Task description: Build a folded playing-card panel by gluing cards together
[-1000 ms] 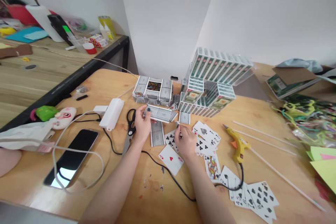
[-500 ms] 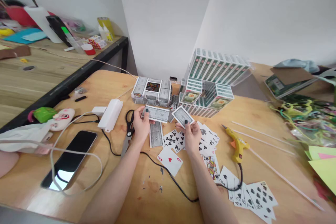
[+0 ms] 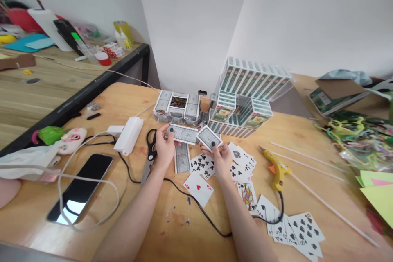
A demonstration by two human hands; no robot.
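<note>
Head view: left hand point(image 3: 164, 149) up over the wooden tabletop point(image 3: 123, 90), grip closed on the near edge of a strip of face-down cards point(image 3: 183, 134), thumb on top, the strip level and running toward the right. Right hand point(image 3: 221, 159) just beside it, grip pinched on a single face-down card point(image 3: 209, 137), thumb on its back, the card tilted, its left corner close to the strip's right end; contact between the two hard to tell. Directly below the strip, another face-down card point(image 3: 182, 157) flat on the tabletop, next to loose face-up cards point(image 3: 236, 163) fanned under and to the right of the right hand. An ace of hearts point(image 3: 199, 188) nearer the body, over a black cable point(image 3: 196, 208). Scissors point(image 3: 150, 149) just left of the left hand, a white power adapter point(image 3: 129, 134) beyond them, a phone point(image 3: 81, 186) face up further left. Behind the hands, a small box covered in cards point(image 3: 178, 107), and beside it a stack of green card packs point(image 3: 245, 98). Yellow glue gun point(image 3: 276, 168) right of the face-up cards, with thin glue sticks point(image 3: 307, 163) lying past it. More spades point(image 3: 294, 229) fanned at the near right.
</note>
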